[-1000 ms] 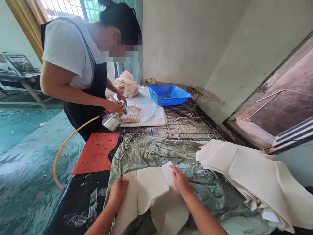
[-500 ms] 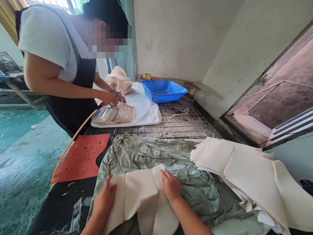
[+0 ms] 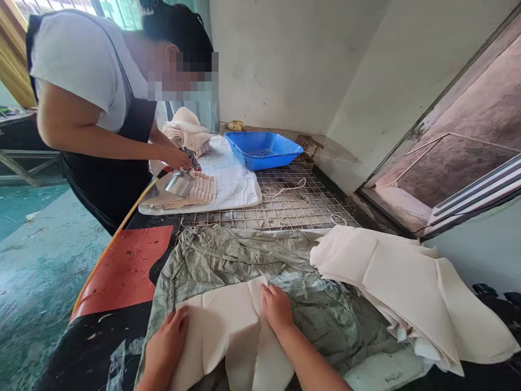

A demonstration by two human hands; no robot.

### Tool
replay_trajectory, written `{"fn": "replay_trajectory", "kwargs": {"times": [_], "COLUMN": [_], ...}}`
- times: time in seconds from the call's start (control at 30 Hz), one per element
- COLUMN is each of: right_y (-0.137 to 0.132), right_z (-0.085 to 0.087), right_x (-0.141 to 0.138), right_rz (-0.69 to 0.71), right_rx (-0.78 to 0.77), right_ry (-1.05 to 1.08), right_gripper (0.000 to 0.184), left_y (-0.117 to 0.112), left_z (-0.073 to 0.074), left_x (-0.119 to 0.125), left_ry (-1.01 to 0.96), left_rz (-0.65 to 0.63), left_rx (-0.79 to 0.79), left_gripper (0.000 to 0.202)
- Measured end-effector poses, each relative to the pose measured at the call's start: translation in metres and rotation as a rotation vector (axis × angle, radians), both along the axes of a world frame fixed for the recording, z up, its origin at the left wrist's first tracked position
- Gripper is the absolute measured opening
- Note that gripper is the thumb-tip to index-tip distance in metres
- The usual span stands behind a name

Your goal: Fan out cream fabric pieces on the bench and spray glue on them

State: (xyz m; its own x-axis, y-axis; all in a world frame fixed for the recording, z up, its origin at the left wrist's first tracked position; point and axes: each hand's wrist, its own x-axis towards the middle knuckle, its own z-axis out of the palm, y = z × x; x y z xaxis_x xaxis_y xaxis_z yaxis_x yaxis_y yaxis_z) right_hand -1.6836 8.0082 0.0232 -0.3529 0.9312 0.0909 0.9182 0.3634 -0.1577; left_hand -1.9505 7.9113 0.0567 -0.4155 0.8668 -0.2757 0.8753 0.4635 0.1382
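A cream fabric piece with upright creases and a notch in its near edge lies in front of me on a crumpled grey-green cloth. My right hand is closed on its upper right corner, fingertips pinching the edge. At the left edge, my left hand has its fingers curled over the fabric; its thumb is mostly hidden. To the right lies a thick stack of similar cream fabric pieces, fanned unevenly.
Across the table a co-worker holds a spray gun with a metal cup over layered pieces on a white sheet. A blue basin sits on wire mesh. A yellow hose crosses by a red sheet.
My left hand has shifted slightly down the fabric's left edge, its fingers drawn closer together. The right hand keeps its corner. The whole view has turned a little.
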Motion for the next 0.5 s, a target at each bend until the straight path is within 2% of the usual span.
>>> {"fn": "replay_trajectory", "kwargs": {"times": [0.17,0.3,0.37,0.5], "right_y": [0.0,-0.005,-0.007,-0.006], "right_z": [-0.004,0.001,0.004,0.007], "right_x": [0.002,0.005,0.008,0.016], "right_rz": [0.031,0.138,0.175,0.158], "right_rx": [0.093,0.142,0.116,-0.001], "right_ry": [0.077,0.266,0.406,0.672], "right_gripper": [0.035,0.035,0.036,0.034], "left_y": [-0.004,-0.013,-0.017,-0.019], "left_z": [-0.005,-0.016,-0.021,-0.027], "left_x": [-0.005,-0.019,-0.024,-0.023], "left_ry": [-0.013,-0.128,-0.214,-0.282], "left_rz": [-0.001,0.008,-0.005,-0.013], "left_rx": [0.103,0.32,0.414,0.544], "left_gripper": [0.04,0.033,0.032,0.034]}}
